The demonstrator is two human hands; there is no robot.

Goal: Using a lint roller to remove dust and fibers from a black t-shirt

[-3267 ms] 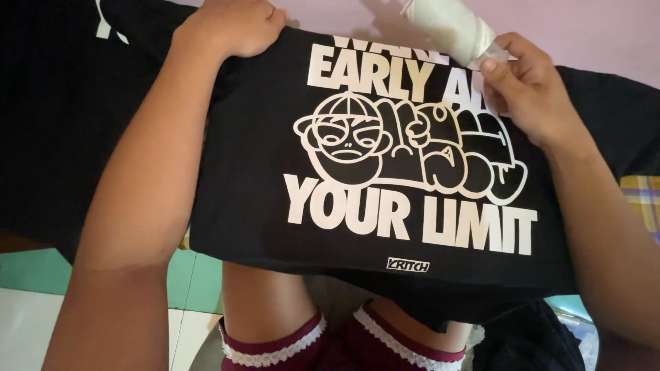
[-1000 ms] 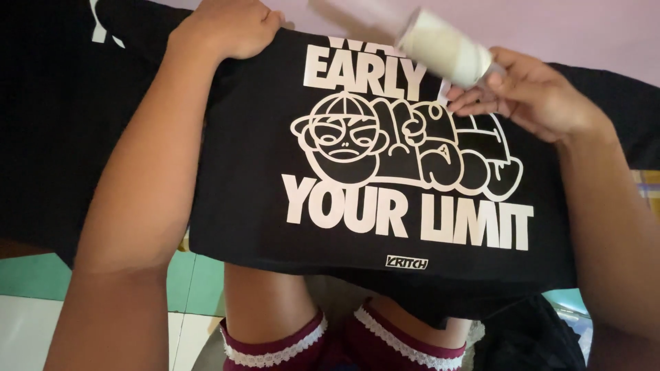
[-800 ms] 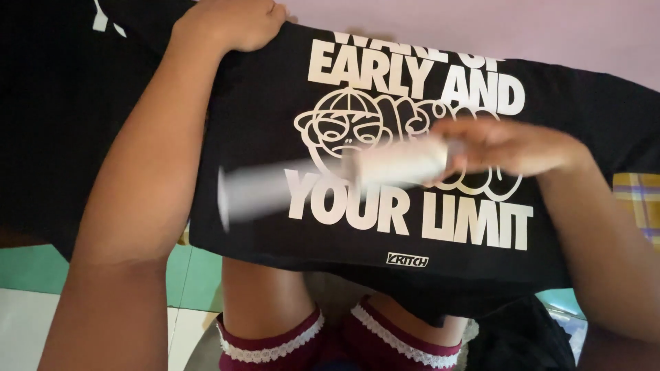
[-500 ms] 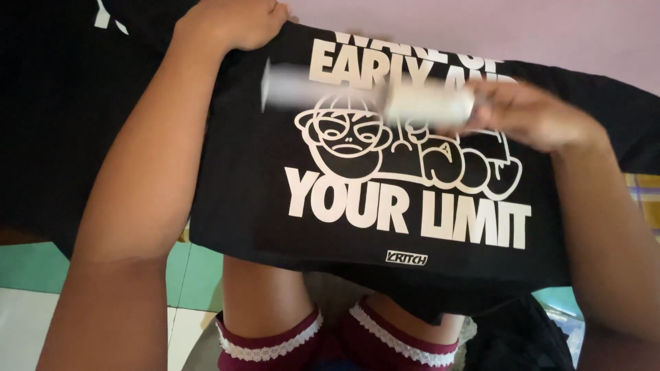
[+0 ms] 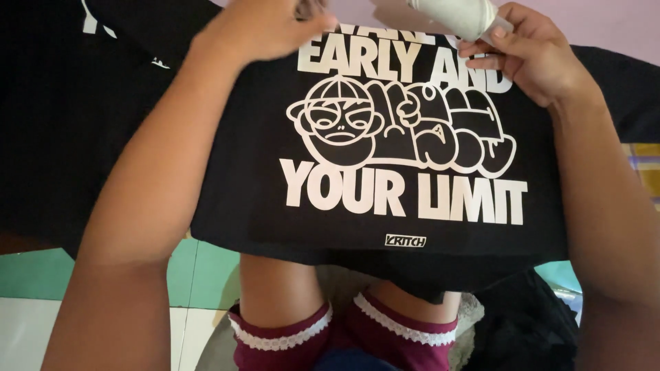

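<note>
A black shirt [image 5: 261, 199] with a large white cartoon print and block lettering is spread flat across the middle of the view, its lower hem hanging over the person's knees. At its upper edge, toward the right, a pale lint roller [image 5: 462, 15] is held; only part of the cylinder is seen, the rest being cut off by the top of the frame. Its long axis is tilted, running from upper left down to lower right, and its lower end is pinched between the thumb and curled fingers of the right hand [image 5: 533, 58]. The roller is thus found up and to the left of that grip, above the top line of lettering, and the right hand is clearly the nearer one. The left hand [image 5: 265, 27] is laid on the upper left part of the shirt, blurred; whether its fingers are spread or gathering cloth cannot be told. More black fabric [image 5: 75, 117] is piled at the left. Below, maroon shorts with lace trim [image 5: 289, 336] and a green and white tiled floor [image 5: 41, 275] are seen.
</note>
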